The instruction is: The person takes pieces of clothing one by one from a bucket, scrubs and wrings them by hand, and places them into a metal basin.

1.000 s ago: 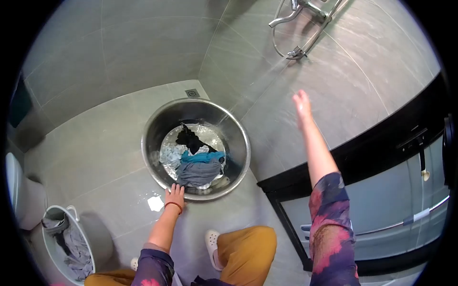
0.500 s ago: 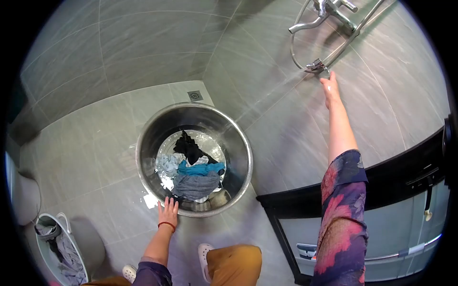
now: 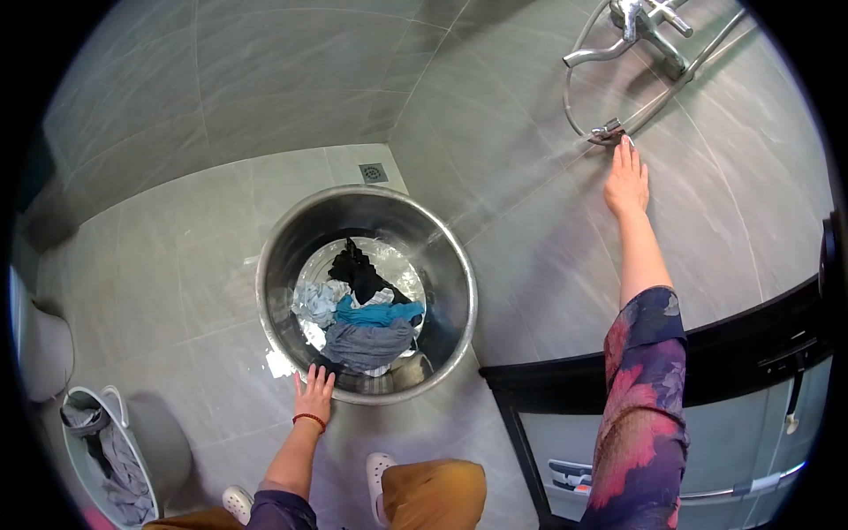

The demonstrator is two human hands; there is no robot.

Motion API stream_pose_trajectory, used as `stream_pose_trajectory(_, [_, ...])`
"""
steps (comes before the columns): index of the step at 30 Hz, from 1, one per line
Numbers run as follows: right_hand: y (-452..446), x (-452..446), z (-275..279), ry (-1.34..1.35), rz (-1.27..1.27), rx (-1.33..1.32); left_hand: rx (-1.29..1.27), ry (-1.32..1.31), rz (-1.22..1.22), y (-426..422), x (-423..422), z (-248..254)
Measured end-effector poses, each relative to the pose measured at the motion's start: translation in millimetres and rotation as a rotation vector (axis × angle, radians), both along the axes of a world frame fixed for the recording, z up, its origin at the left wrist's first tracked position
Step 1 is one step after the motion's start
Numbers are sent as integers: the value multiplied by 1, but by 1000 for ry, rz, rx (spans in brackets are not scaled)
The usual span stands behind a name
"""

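Note:
My left hand, fingers spread, rests at the near-left rim of a large round metal basin. Inside the basin lie a black garment, a teal cloth, a grey garment and a pale blue cloth, with water around them. My right hand reaches up to the wall with its fingers stretched out. Its fingertips meet a small chrome tap, from which a thin jet of water runs down-left toward the basin. Whether they press on its lever is hard to see.
A chrome mixer faucet with a hose is mounted on the tiled wall. A laundry bucket with grey clothes stands at lower left, near a white fixture. A floor drain lies behind the basin. A black-framed panel is at right.
My right hand has turned, and its fingers have straightened at the small tap. The view has shifted slightly. My left hand stays at the basin rim and water still sprays.

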State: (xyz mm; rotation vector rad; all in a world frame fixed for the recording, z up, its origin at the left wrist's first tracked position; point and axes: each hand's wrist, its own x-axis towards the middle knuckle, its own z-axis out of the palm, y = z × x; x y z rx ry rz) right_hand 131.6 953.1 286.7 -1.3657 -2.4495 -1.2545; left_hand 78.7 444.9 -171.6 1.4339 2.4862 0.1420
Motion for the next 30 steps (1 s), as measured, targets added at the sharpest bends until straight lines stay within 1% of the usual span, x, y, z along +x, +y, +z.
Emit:
stream_pose_trajectory(2, [1,-2,-2,-13,3,-6,11,-2,-3,-4,-2,-3])
stream_pose_trajectory(5, [7,-8,-7,153,52,-68,40,5,28,0,1,-4])
stream_pose_trajectory(6, [1,-11,-8,148,64,-82,55,-15,26,1,-1,-2])
stream_pose_trajectory(7, [-7,-12,-12,217,89,-106,61,-39,28,-1,-2,-1])
stream_pose_trajectory(8, [-17,-13,-22,284,115,-139,90,-5,34,-3,-2,0])
stream_pose_trajectory(9, [-20,-8,-40,365,279,-108,80,-14,26,-3,-2,-3])
stream_pose_trajectory(10, [-28,-6,-63,360,294,-138,95,-25,29,-4,-3,-4])
stream_pose_trajectory(12, [-49,3,-116,238,380,-321,10,-37,-15,-6,-7,-2])
stream_pose_trajectory(14, [-87,20,-184,140,495,-592,-77,-40,-89,-8,-13,5])
stream_pose_trajectory(15, [-121,25,-200,65,523,-735,-154,-49,-136,-7,-18,14])
stream_pose_trajectory(16, [-155,29,-210,-14,558,-876,-145,-62,-138,-11,-22,16])
stream_pose_trajectory(17, [-180,33,-216,-67,560,-992,-85,-130,-63,-19,-26,26])
stream_pose_trajectory(18, [-208,31,-222,-127,579,-1118,7,-175,-4,-32,-31,37])
stream_pose_trajectory(19, [-232,30,-225,-127,596,-1196,54,-213,28,-50,-38,44])
stream_pose_trajectory(21, [-257,28,-239,-139,624,-1342,36,-256,84,-93,-56,79])
stream_pose_trajectory(22, [-274,24,-236,-113,617,-1400,21,-234,106,-117,-64,98])
stream_pose_trajectory(23, [-282,25,-247,-54,598,-1441,56,-195,144,-142,-74,103])
stream_pose_trajectory(24, [-288,25,-257,-4,664,-1422,27,-173,196,-175,-85,115])
stream_pose_trajectory(25, [-305,19,-249,-30,574,-1434,18,-200,236,-200,-96,132])
stream_pose_trajectory(26, [-320,15,-246,-25,552,-1449,20,-228,261,-221,-110,144])
stream_pose_trajectory(28, [-325,13,-255,-41,616,-1455,120,-240,275,-278,-138,144])
stream_pose_trajectory(29, [-341,10,-256,-40,623,-1446,170,-251,283,-317,-152,146])
stream_pose_trajectory(30, [-353,10,-251,-60,654,-1454,104,-235,380,-345,-153,189])
